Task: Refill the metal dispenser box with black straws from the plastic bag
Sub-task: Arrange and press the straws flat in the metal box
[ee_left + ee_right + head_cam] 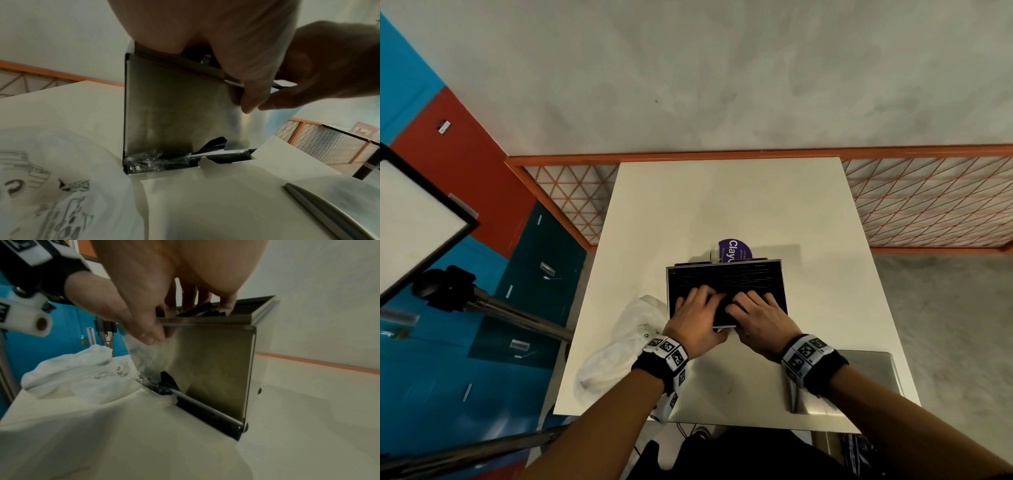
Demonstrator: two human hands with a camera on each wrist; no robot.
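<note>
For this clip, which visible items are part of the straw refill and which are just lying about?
Part of the job:
metal dispenser box
black straws in it
plastic bag
left hand and right hand, fingers down among the straws

Lying about:
purple label behind the box
grey metal lid near the right wrist
light on its stand

dim, soft overhead light – wrist views blurred, edges warped.

Hands: two, left hand [697, 317] and right hand [760, 320]
Dispenser box [726, 274]: one
Plastic bag [616, 349]: one
Black straws [722, 279]: many, uncountable
</note>
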